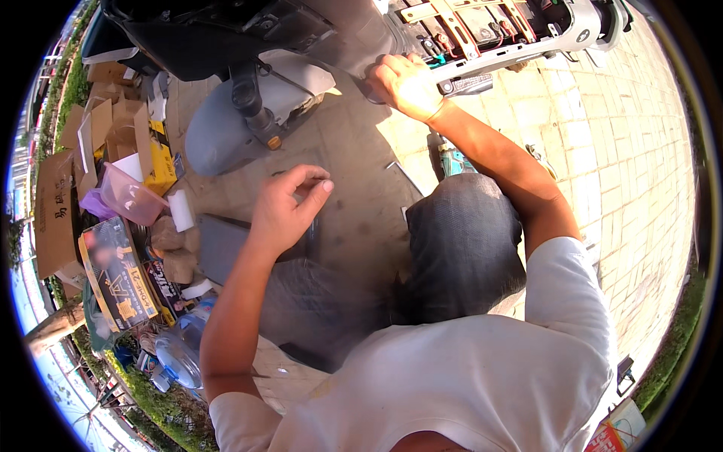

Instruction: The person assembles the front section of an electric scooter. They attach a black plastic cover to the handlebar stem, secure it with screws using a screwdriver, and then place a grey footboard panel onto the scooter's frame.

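Observation:
An electric scooter stands in front of me, with its floorboard opened at the right. Batteries with red and black wires sit in that bay under orange straps. My right hand is at the near edge of the bay, its fingers curled over the grey body panel; the fingertips are partly hidden. Left of my knee, my left hand hovers over the ground, thumb and forefinger apart, with nothing seen between them. The scooter's front wheel and grey mudguard lie beyond it.
A teal power tool lies beside my right knee, near a thin L-shaped rod. At left are cardboard boxes, a pink plastic bin, a yellow-black box and a large clear water bottle. Paving extends right.

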A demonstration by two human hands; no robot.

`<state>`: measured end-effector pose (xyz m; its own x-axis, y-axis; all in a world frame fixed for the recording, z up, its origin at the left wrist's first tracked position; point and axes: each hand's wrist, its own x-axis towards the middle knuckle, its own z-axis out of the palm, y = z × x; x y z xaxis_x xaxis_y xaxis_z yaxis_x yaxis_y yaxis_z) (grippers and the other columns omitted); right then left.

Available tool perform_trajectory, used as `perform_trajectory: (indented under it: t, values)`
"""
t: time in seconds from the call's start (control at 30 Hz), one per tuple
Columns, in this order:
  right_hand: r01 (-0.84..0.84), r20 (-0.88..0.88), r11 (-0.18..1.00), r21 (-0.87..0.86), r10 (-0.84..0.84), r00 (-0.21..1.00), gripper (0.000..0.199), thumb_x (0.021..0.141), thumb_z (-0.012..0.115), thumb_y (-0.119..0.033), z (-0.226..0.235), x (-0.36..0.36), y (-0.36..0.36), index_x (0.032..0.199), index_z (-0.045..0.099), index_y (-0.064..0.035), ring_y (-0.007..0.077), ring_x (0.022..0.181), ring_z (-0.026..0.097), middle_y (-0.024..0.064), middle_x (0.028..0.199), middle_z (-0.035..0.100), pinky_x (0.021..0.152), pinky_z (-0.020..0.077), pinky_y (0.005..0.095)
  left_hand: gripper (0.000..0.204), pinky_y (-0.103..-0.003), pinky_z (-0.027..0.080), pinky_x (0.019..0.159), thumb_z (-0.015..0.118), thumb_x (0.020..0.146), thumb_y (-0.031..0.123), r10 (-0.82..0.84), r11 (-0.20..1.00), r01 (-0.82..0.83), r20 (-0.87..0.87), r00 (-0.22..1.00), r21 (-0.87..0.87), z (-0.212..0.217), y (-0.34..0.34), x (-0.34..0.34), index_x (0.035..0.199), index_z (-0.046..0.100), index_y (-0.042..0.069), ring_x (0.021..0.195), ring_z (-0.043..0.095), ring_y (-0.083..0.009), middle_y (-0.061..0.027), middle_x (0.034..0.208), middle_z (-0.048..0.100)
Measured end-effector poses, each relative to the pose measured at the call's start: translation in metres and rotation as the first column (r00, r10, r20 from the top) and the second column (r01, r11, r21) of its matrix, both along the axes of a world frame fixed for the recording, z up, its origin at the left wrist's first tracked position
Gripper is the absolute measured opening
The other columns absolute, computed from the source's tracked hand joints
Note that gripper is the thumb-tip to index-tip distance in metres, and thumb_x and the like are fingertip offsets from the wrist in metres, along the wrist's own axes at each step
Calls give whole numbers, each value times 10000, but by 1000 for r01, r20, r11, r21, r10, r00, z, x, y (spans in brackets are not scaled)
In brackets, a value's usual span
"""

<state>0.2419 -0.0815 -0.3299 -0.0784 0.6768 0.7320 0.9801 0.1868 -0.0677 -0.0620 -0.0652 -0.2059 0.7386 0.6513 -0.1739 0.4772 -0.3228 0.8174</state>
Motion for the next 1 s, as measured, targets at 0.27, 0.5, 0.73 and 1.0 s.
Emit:
perform_trajectory:
  t: [0.27, 0.5, 0.73, 1.0]
  values:
    - [-61, -47, 998, -10, 60, 997, 155, 767, 743, -168, 6, 3, -3, 836, 614, -116, 214, 726, 615, 14, 765, 560, 683, 442, 356, 266, -291, 535, 742, 701, 930, 242, -136, 973, 109, -125, 983, -204, -19, 9, 41, 1062, 694, 11, 805, 713, -166, -107, 912, 744]
    - [-58, -398, 996, -74, 24, 917, 145, 781, 733, -119, 3, 11, -61, 857, 611, -97, 277, 729, 635, 49, 786, 600, 695, 494, 378, 227, -243, 521, 751, 714, 911, 50, 229, 954, -283, 372, 900, 98, -108, 19, 138, 1121, 663, -19, 842, 623, -98, -48, 972, 687]
    - [-54, -745, 950, -309, -207, 634, 129, 808, 737, -77, -54, 3, -150, 864, 622, -58, 274, 688, 609, 97, 768, 574, 656, 503, 374, 276, -282, 523, 924, 662, 908, -52, 286, 858, -488, 638, 715, 163, -160, 16, 165, 1179, 613, -29, 1005, 623, -146, -93, 1177, 616]
    - [-271, -797, 875, -402, -189, 573, 149, 824, 737, -86, -108, -26, -190, 887, 604, -60, 305, 742, 651, 104, 852, 622, 652, 526, 396, 105, -232, 500, 809, 644, 928, -70, 510, 819, -479, 784, 356, -315, -162, 14, 195, 1021, 600, -49, 842, 609, -101, -69, 932, 663]
